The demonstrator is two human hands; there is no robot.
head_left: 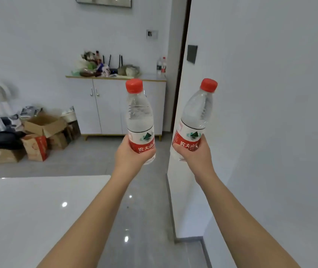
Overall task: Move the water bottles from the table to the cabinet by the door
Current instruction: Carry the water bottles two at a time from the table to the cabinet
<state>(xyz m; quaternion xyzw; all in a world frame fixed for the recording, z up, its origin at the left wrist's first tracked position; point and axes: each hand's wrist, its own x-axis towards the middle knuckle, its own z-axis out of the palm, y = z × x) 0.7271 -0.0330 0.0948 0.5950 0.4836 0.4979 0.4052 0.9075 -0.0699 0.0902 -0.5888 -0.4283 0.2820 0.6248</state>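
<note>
Beyond the table's far right corner, both bottles ride upright in mid-air: the left hand grips the left bottle, the right hand the tilted right bottle, fingers clenched round the labels. Carrying them level toward the cabinet's free right end, beside the bottles already standing there, looks wisest.
</note>
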